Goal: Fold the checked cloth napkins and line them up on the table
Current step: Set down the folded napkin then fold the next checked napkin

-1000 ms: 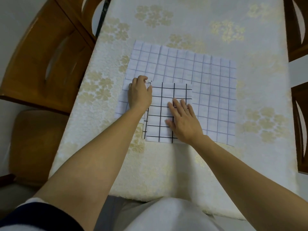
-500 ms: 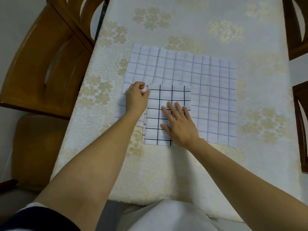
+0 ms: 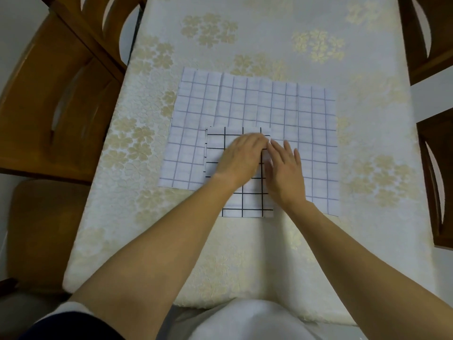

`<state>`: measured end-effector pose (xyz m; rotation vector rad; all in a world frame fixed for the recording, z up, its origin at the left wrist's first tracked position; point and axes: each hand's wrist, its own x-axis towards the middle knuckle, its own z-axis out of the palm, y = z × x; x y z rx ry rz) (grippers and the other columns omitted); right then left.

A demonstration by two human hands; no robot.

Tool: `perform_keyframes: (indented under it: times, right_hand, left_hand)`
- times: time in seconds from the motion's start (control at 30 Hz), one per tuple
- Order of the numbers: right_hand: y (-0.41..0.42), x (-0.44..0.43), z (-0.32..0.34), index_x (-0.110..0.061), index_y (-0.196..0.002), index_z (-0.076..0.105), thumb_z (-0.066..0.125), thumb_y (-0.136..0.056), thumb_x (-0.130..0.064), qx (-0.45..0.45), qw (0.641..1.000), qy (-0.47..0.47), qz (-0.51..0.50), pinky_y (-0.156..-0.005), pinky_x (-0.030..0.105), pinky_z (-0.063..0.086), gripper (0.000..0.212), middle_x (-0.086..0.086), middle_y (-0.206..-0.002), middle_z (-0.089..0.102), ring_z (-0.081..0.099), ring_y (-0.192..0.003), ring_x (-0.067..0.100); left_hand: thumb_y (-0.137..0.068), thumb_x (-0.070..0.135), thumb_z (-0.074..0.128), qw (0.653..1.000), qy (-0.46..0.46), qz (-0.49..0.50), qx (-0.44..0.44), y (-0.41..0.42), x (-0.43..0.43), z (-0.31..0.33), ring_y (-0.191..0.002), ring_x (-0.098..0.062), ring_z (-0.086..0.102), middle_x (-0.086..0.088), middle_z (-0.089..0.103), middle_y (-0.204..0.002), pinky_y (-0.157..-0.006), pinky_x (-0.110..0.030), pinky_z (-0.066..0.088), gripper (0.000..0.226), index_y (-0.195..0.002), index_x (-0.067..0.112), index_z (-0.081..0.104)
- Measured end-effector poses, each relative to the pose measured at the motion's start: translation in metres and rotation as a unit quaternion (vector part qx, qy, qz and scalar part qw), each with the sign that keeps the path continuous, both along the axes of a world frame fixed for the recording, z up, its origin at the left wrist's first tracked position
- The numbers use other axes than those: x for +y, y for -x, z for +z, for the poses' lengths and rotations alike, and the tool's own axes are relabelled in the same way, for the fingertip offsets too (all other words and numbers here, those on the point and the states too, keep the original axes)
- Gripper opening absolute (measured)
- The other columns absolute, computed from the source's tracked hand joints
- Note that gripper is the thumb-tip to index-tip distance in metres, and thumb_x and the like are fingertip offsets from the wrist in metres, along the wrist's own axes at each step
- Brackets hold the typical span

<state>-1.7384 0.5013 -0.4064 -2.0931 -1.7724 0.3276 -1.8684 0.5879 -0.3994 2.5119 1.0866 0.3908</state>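
Note:
A folded white napkin with black checks lies on top of a larger, unfolded napkin with pale purple checks spread flat on the table. My left hand rests flat on the middle of the folded napkin, fingers pointing right. My right hand lies flat at the folded napkin's right edge, fingers straight and pointing away from me. The two hands touch at the fingertips. Much of the folded napkin's centre is hidden under them.
The table wears a cream cloth with gold flower prints. Wooden chairs stand at the left and at the right of the table. The near table edge is just in front of my body.
My left hand left the folded napkin's upper left corner and slid right onto its middle. My right hand shifted right to the napkin's right edge.

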Motion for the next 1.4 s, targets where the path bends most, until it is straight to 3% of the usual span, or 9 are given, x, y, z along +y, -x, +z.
perform_keyframes:
  times: [0.13, 0.3, 0.63, 0.97, 1.13, 1.23, 1.3, 1.37, 1.4]
  right_hand:
    - [-0.012, -0.005, -0.010, -0.013, -0.155, 0.037, 0.042, -0.108, -0.022, -0.004, 0.999, 0.039, -0.004, -0.126, 0.047, 0.008, 0.048, 0.004, -0.161, 0.036, 0.019, -0.154, 0.031]
    - [-0.012, -0.011, -0.020, -0.013, -0.156, 0.034, 0.030, -0.109, -0.036, -0.014, 0.998, 0.066, 0.008, -0.126, 0.047, 0.008, 0.053, 0.006, -0.163, 0.031, 0.015, -0.155, 0.031]
    - [-0.015, -0.014, -0.023, -0.024, -0.160, 0.024, 0.017, -0.105, -0.049, -0.055, 0.994, 0.090, 0.031, -0.126, 0.045, 0.004, 0.061, 0.008, -0.168, 0.017, 0.007, -0.156, 0.031]
    - [-0.013, -0.055, -0.030, -0.022, -0.160, 0.024, 0.033, -0.106, -0.046, -0.093, 0.992, 0.063, 0.064, -0.127, 0.043, -0.002, 0.060, 0.007, -0.169, 0.010, 0.000, -0.156, 0.030]
    - [-0.007, -0.075, -0.027, -0.016, -0.159, 0.029, 0.035, -0.106, -0.048, -0.088, 0.992, 0.047, 0.076, -0.127, 0.047, 0.007, 0.062, 0.008, -0.168, 0.012, 0.002, -0.156, 0.029]
    - [-0.004, -0.088, -0.028, -0.012, -0.153, 0.042, 0.044, -0.105, -0.043, -0.074, 0.994, 0.016, 0.077, -0.126, 0.049, 0.016, 0.057, 0.011, -0.166, 0.023, 0.012, -0.155, 0.032]
    - [-0.001, -0.095, -0.024, -0.011, -0.140, 0.058, 0.051, -0.103, -0.038, -0.053, 0.996, -0.023, 0.071, -0.120, 0.050, 0.031, 0.046, 0.014, -0.155, 0.044, 0.034, -0.147, 0.035]
    - [0.000, -0.092, -0.014, -0.012, -0.119, 0.070, 0.056, -0.100, -0.035, -0.033, 0.997, -0.058, 0.034, -0.098, 0.047, 0.049, 0.033, 0.011, -0.125, 0.065, 0.058, -0.117, 0.033]
    - [0.001, -0.086, -0.007, -0.013, -0.113, 0.071, 0.057, -0.099, -0.036, -0.013, 0.999, -0.047, -0.001, -0.088, 0.044, 0.050, 0.030, 0.007, -0.111, 0.068, 0.062, -0.103, 0.030]
  left_hand:
    - [-0.107, 0.021, 0.042, 0.996, 0.021, -0.017, 0.089, -0.013, -0.009, -0.010, -0.156, -0.023, 0.015, -0.006, 0.022, -0.168, -0.128, -0.037, 0.009, 0.057, -0.160, 0.013, 0.022]
    - [-0.112, 0.038, 0.022, 0.984, 0.033, -0.029, 0.172, -0.007, -0.003, -0.012, -0.158, -0.020, -0.004, -0.001, -0.002, -0.172, -0.128, -0.040, 0.001, 0.057, -0.163, 0.021, 0.006]
    - [-0.110, 0.043, 0.024, 0.979, 0.056, -0.022, 0.196, -0.004, 0.001, -0.007, -0.157, -0.019, -0.008, 0.002, -0.007, -0.171, -0.128, -0.043, -0.002, 0.061, -0.164, 0.024, 0.003]
    - [-0.105, 0.045, 0.032, 0.975, 0.103, -0.009, 0.194, -0.011, 0.003, -0.005, -0.157, -0.026, -0.013, 0.003, -0.009, -0.171, -0.126, -0.051, -0.006, 0.066, -0.163, 0.033, 0.003]
    - [-0.103, 0.051, 0.031, 0.971, 0.099, -0.015, 0.215, -0.012, 0.002, -0.005, -0.156, -0.027, -0.015, 0.003, -0.013, -0.170, -0.126, -0.053, -0.006, 0.071, -0.163, 0.033, -0.004]
    - [-0.103, 0.052, 0.032, 0.967, 0.104, -0.017, 0.232, -0.013, 0.003, 0.001, -0.156, -0.027, -0.015, 0.003, -0.013, -0.170, -0.126, -0.053, -0.005, 0.072, -0.162, 0.034, -0.004]
    - [-0.103, 0.050, 0.035, 0.964, 0.114, -0.023, 0.240, -0.015, 0.006, 0.007, -0.157, -0.029, -0.009, 0.002, -0.010, -0.171, -0.126, -0.053, -0.001, 0.071, -0.163, 0.034, 0.001]
    - [-0.104, 0.046, 0.038, 0.964, 0.093, -0.040, 0.244, -0.017, 0.012, 0.015, -0.157, -0.032, 0.004, 0.000, 0.000, -0.171, -0.126, -0.053, 0.009, 0.064, -0.162, 0.035, 0.012]
    - [-0.105, 0.042, 0.040, 0.966, 0.064, -0.057, 0.242, -0.018, 0.015, 0.019, -0.155, -0.033, 0.013, -0.002, 0.007, -0.171, -0.125, -0.052, 0.014, 0.058, -0.160, 0.034, 0.021]
